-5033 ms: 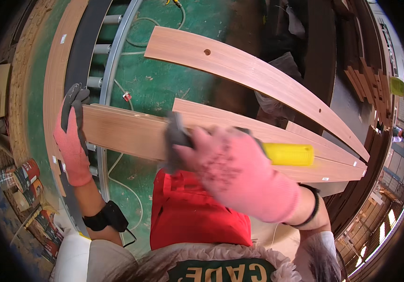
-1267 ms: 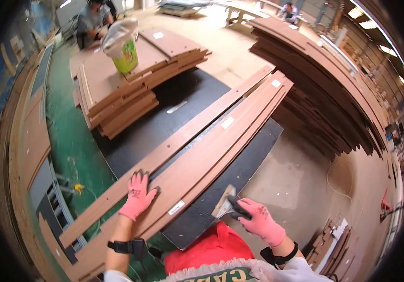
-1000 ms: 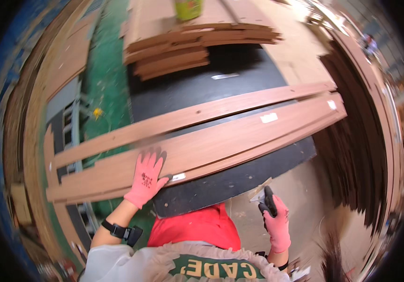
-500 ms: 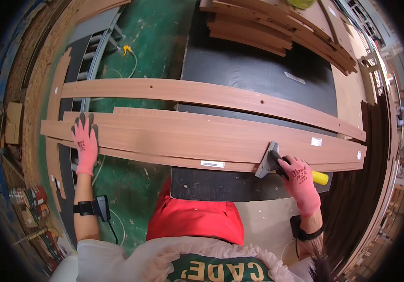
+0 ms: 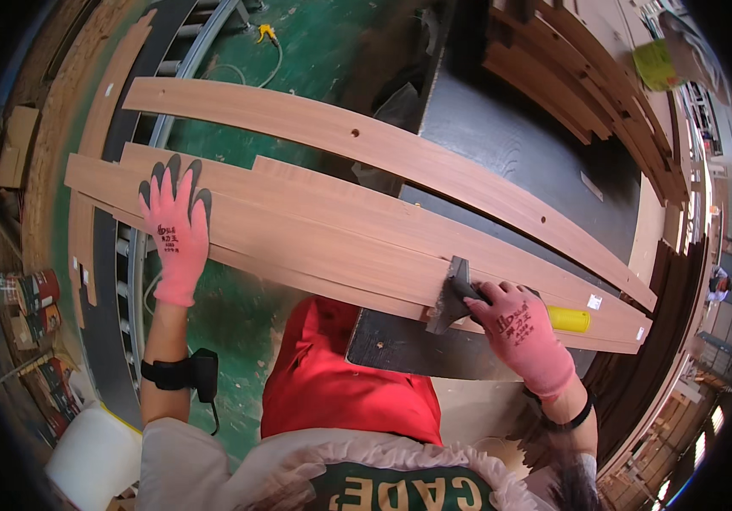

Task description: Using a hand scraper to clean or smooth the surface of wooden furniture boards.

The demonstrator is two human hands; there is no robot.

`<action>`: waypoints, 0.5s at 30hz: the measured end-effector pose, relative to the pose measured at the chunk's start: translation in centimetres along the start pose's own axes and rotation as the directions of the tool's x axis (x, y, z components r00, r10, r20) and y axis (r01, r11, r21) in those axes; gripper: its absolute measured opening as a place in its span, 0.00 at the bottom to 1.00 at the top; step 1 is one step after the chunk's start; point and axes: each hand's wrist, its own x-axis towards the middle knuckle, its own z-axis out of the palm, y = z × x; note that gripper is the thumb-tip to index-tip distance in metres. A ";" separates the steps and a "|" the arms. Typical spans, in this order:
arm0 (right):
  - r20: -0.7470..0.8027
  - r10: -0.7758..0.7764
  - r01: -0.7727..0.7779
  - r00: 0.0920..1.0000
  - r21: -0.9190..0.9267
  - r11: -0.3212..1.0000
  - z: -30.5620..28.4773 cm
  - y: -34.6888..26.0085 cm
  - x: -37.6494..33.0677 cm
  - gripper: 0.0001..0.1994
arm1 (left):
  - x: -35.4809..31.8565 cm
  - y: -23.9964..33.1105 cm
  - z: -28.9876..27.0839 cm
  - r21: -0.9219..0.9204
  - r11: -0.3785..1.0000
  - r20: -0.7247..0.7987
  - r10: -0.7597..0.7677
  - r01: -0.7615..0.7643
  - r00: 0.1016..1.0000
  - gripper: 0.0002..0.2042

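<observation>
We see a scraper (image 5: 449,300), its right hand (image 5: 521,330) wrapped around the yellow handle, the grey blade at the near edge of the layered boards (image 5: 323,226). These lie along the near edge of the black bench (image 5: 396,341), their left ends reaching past its left edge. There we find the left hand (image 5: 177,223) flat on the wood, fingers apart. Beyond the layers lies a holed board (image 5: 438,170); toward the bench's far end we note stacked panels (image 5: 558,81).
</observation>
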 end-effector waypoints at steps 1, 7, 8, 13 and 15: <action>0.010 -0.025 0.025 1.000 -0.021 0.999 -0.3 -0.6 0.8 0.17 | 0.0 0.0 0.0 0.007 1.000 0.000 -0.021 0.021 1.000 0.22; 0.098 -0.104 0.114 0.990 -0.101 0.988 -1.9 -3.5 4.7 0.18 | 0.1 0.1 0.1 0.011 1.000 -0.003 -0.026 0.026 1.000 0.22; 0.072 -0.129 0.136 0.989 -0.094 0.986 -2.2 -4.0 5.4 0.18 | 0.2 0.2 0.0 0.008 1.000 -0.010 -0.014 0.014 1.000 0.23; 0.155 -0.154 0.175 0.976 -0.132 0.976 -3.4 -6.3 8.3 0.16 | 0.4 0.5 -0.4 -0.006 1.000 -0.011 -0.028 0.028 1.000 0.24; 0.124 -0.191 0.206 0.974 -0.123 0.971 -3.9 -7.3 9.5 0.16 | 0.4 0.6 -0.5 -0.004 0.999 0.005 -0.049 0.049 0.999 0.24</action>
